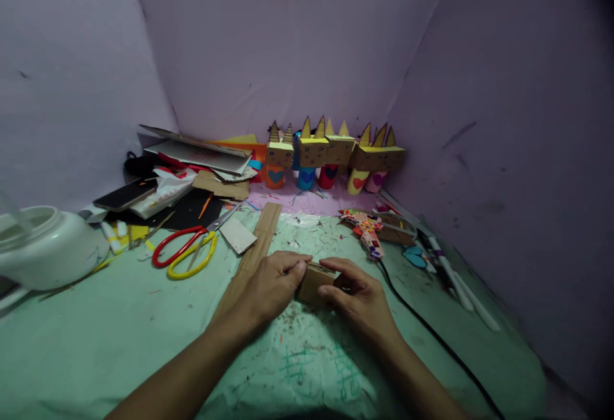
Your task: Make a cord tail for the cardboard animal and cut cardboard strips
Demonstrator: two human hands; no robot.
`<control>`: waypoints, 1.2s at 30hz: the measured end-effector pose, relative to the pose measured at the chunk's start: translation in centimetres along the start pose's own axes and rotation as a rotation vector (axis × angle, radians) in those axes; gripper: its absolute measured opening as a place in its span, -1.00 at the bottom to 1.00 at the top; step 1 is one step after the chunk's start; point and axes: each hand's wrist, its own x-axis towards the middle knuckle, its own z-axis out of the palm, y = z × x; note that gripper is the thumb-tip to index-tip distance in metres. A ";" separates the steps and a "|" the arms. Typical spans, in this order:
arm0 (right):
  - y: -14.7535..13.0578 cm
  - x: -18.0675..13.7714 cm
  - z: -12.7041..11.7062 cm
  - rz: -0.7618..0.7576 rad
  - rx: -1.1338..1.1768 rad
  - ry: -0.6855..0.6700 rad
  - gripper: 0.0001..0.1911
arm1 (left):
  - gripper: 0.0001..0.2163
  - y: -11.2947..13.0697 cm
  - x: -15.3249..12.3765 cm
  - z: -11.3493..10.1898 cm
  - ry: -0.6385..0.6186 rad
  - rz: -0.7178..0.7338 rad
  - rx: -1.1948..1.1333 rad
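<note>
A small cardboard box (314,284) stands on the green table cover in front of me. My left hand (274,282) grips its upper left edge, thumb and fingers pressed together there. Round its right side curls my right hand (357,289), with the thumb on the front face and the fingers at the top edge. A long cardboard strip (256,241) lies beneath and beyond my left hand. Just past my right hand lies a glue gun (365,231) with a flowered pattern, its black cord trailing toward the front right.
Scissors (189,254) with red and yellow handles and a grey card piece (238,236) lie left. A white pot (52,247) stands far left, near stacked cardboard (201,151). Cardboard figures (313,151) line the back. Markers (455,276) lie right, against the wall.
</note>
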 end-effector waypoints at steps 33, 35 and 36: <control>-0.3 0.0 0.2 -0.039 -0.011 0.111 -0.75 | -0.67 0.0 -0.3 0.8 0.050 -0.078 0.060; -0.3 0.1 -0.2 0.066 0.020 0.147 -0.74 | -0.68 -0.1 -0.1 0.6 0.106 -0.081 0.020; -0.3 0.2 -0.4 0.135 0.061 0.164 -0.71 | -0.68 -0.2 0.0 0.5 0.141 -0.090 -0.004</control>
